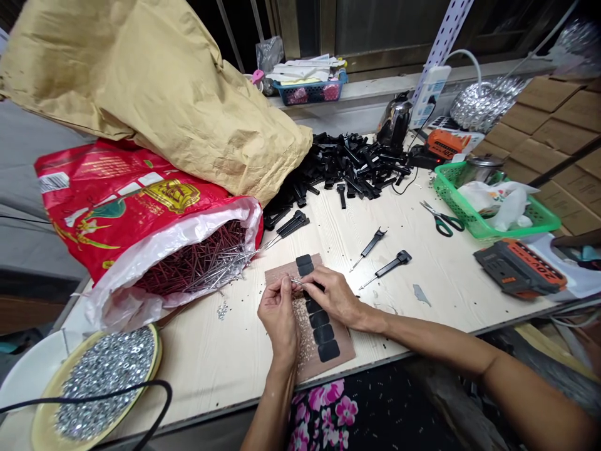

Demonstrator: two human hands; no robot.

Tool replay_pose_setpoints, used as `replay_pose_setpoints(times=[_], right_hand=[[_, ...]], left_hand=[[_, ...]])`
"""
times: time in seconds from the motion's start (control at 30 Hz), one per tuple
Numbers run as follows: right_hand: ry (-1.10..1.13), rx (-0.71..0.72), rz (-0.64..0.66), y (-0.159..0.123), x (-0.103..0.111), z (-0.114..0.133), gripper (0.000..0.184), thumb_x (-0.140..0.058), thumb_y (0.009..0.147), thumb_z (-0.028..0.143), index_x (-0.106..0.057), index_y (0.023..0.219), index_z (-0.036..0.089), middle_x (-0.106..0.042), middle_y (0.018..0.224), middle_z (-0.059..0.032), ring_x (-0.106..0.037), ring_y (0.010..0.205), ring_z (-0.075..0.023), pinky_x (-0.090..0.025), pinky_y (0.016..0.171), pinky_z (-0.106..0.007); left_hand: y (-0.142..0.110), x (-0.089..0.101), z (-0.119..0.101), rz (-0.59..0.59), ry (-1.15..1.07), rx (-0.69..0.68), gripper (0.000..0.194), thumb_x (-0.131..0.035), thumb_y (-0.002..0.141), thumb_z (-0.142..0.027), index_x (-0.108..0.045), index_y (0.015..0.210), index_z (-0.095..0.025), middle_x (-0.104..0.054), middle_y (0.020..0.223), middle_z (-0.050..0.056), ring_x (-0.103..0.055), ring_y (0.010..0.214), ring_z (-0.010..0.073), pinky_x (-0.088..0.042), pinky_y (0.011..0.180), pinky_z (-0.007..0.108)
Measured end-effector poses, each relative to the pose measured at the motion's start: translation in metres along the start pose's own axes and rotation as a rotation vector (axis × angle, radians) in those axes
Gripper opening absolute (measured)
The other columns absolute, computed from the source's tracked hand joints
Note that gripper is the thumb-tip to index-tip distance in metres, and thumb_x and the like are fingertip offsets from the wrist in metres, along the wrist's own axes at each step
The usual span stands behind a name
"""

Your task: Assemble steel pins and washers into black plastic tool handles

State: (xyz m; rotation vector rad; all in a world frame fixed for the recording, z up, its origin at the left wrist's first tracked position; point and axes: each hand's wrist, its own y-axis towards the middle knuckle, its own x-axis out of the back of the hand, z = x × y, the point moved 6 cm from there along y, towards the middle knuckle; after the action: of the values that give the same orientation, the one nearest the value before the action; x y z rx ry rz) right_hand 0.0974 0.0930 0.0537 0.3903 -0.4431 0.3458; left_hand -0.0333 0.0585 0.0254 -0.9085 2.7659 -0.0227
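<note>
My left hand (pixel 282 316) is closed in a pinch, thumb and forefinger on the end of a thin silvery metal rod (pixel 295 281). From the other side my right hand (pixel 334 295) grips it, fingers curled; a dark part shows under those fingers, its shape mostly hidden. Both hands are over a brown board (pixel 305 369) bearing a row of black pads (pixel 328 351) and pale crumbs. Beyond them lie two black plastic pieces with metal rods, one nearer (pixel 393 264) and one farther (pixel 374 243). A small cluster of similar pieces (pixel 292 224) rests beside the red bag.
At left, an open red bag (pixel 141 207) spills long metal rods (pixel 197 260). Below it stands a dish of small silvery metal parts (pixel 106 382). Black plastic pieces (pixel 352 164) are heaped at the back. Scissors (pixel 442 220), a green basket (pixel 498 228) and a battery pack (pixel 521 266) occupy the right.
</note>
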Motion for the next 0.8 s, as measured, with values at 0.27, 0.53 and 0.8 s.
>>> replay_pose_setpoints(times=[0.27,0.53,0.8], right_hand=[[-0.063,0.039,0.042,0.003,0.017,-0.008,0.016,-0.052,0.091,0.023,-0.065,0.099,0.02,-0.063,0.089,-0.0026,-0.058,0.082,-0.0136,-0.047,0.073,-0.026],[-0.412,0.205,0.149,0.01,0.037,-0.026,0.021,-0.047,0.094,0.026,-0.066,0.097,0.019,-0.061,0.088,-0.0049,-0.054,0.083,-0.0148,-0.042,0.068,-0.025],[-0.613,0.366,0.235,0.029,0.032,-0.045,0.022,-0.046,0.095,0.029,-0.066,0.089,0.022,-0.061,0.082,-0.0027,-0.047,0.077,-0.0155,-0.032,0.064,-0.027]], left_hand=[[-0.008,0.0,0.007,-0.004,-0.063,0.09,0.04,-0.061,0.077,-0.049,-0.07,0.095,-0.014,-0.066,0.082,0.005,-0.061,0.073,0.0127,-0.051,0.075,0.03],[0.002,0.009,0.012,-0.042,-0.007,0.101,0.052,-0.048,0.084,-0.055,-0.066,0.107,-0.012,-0.063,0.09,0.008,-0.059,0.078,0.0133,-0.051,0.075,0.031],[0.006,0.001,-0.011,0.19,0.759,-0.32,0.036,-0.047,0.088,-0.041,-0.064,0.114,-0.023,-0.059,0.109,0.007,-0.051,0.107,0.0225,-0.037,0.099,0.042]])
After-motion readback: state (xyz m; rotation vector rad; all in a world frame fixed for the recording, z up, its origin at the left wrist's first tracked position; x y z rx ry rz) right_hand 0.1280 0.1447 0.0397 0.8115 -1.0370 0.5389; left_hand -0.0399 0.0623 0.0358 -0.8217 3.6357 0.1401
